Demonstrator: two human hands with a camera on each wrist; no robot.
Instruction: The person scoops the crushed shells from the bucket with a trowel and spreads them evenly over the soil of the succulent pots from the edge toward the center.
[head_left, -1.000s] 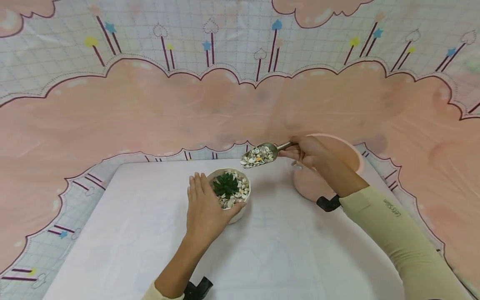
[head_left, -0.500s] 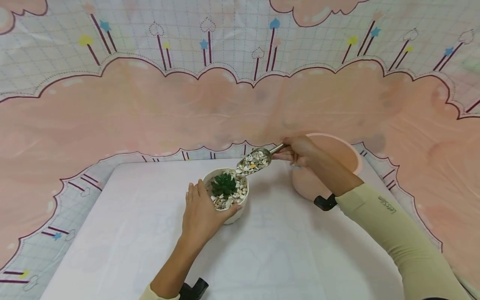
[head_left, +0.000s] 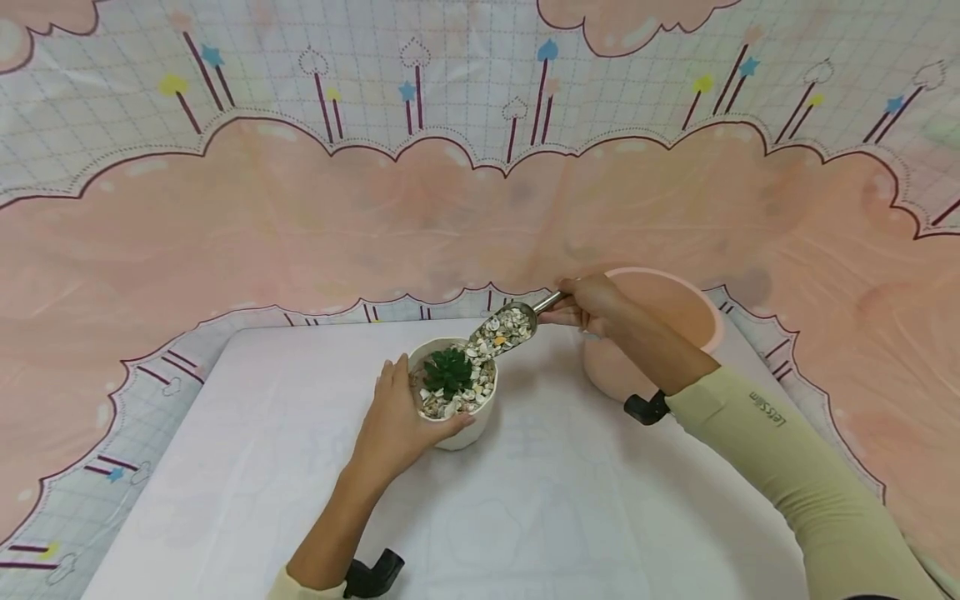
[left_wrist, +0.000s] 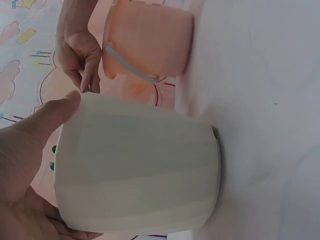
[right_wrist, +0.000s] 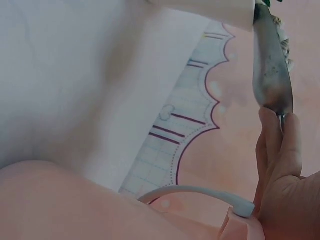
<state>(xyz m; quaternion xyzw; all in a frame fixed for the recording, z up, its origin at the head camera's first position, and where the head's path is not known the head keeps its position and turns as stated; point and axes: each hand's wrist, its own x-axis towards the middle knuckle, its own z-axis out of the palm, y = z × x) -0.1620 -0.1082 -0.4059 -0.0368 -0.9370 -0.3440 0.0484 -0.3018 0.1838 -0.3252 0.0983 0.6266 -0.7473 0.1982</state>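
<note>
A white flower pot (left_wrist: 135,165) stands on the table, holding a dark green succulent (head_left: 447,372) ringed by small pale stones (head_left: 480,383). My left hand (head_left: 395,421) grips the pot near its rim, thumb on the near side and fingers on the left. With my right hand (head_left: 592,302) I hold a metal scoop (right_wrist: 272,70) by its handle. Pale stones with one orange piece fill the scoop, whose tip lies over the pot's right rim, tilted down toward the succulent. Where the scoop's tip meets the stones is hard to tell.
A pink bucket (head_left: 611,371) with a pale handle (left_wrist: 130,67) stands right of the pot, partly behind my right forearm. White cloth (head_left: 570,517) covers the table. A patterned pink backdrop (head_left: 337,225) rises behind the table's far edge.
My right hand has brought the scoop left and down from beside the pot to its rim, tipping it more. My left hand has shifted slightly, its fingers now closer round the pot.
</note>
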